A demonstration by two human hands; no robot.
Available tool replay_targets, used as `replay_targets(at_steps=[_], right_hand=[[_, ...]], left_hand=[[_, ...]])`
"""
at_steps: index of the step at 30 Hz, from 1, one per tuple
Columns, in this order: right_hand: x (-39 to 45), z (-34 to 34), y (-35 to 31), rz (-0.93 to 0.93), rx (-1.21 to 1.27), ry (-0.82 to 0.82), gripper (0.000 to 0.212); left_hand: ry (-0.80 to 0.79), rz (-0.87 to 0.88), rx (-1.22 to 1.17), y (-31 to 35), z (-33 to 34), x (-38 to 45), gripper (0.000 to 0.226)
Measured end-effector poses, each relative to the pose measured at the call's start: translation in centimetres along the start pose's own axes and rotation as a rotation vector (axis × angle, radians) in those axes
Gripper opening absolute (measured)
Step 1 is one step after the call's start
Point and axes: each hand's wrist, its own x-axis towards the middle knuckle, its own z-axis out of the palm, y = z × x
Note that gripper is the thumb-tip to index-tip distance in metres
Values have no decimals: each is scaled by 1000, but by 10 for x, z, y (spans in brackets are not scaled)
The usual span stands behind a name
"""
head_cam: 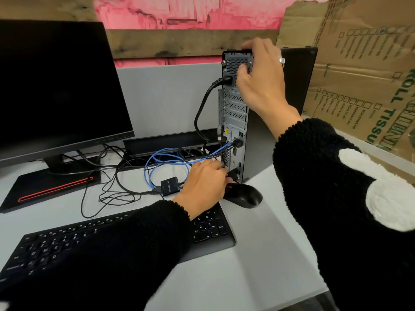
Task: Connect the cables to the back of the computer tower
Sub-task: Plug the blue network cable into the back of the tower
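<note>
The computer tower [235,113] stands upright toward the far right of the tabletop [265,254], its rear panel facing the person. The right hand [260,79] has its grip clamped over the tower's top rear corner, thumb on the vent grille. Just below it a thick black power cable [202,104] sits plugged in and droops toward the back edge. The left hand [204,187] reaches to the panel's bottom, fingers closed on a black plug [233,175] at a low port. A blue cable [166,158] loops across to the panel. A mouse [243,195] lies just beside the tower's base, the keyboard [208,230] nearer the front edge, the monitor [58,86] at far left.
</note>
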Motion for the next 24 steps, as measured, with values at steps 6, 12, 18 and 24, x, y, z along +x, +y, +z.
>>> replay_targets(at_steps=[6,12,18,24], right_hand=[[-1,2,-1,1,3,14,37],[-1,1,-1,5,14,7,37],[-2,2,-2,8,35,27,35],[-3,3,-3,5,46,33,35]], left_hand=[[-12,-73,-53,3,-3,3,26],[1,-85,-55,13,7,8,19],[57,-41,-55,11,13,7,12],[-19,-42,48,14,8,9,15]])
